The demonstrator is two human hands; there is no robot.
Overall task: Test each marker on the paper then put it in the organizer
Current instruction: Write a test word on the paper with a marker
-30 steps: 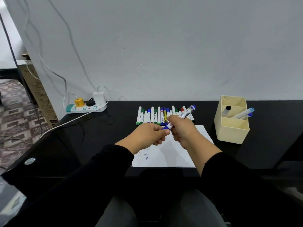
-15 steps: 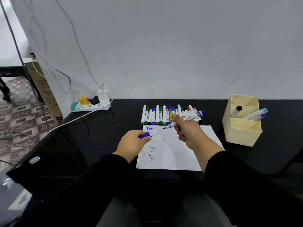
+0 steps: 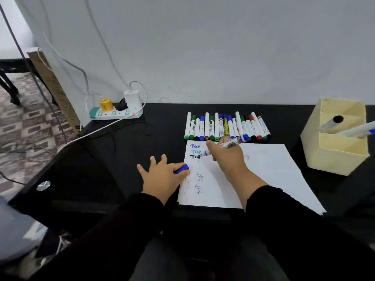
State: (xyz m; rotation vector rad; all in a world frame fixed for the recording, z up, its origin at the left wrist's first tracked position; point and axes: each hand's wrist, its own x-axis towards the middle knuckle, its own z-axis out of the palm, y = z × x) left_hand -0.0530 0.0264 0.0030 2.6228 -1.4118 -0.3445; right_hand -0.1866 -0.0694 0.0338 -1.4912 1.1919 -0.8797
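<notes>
Tip of the marker (image 3: 222,146) brought down onto the paper (image 3: 263,171) at centre frame, where half a second earlier it had hung above the sheet. Right hand (image 3: 226,159) clamped round the barrel, writing beside three "Test" lines already there. Left hand (image 3: 162,175) dropped flat at the sheet's left edge, fingers now spread, blue cap (image 3: 181,169) pinched under the thumb. Roughly twenty markers (image 3: 227,126) lined up just above the paper. One organizer (image 3: 334,157) at right edge, holding three markers.
</notes>
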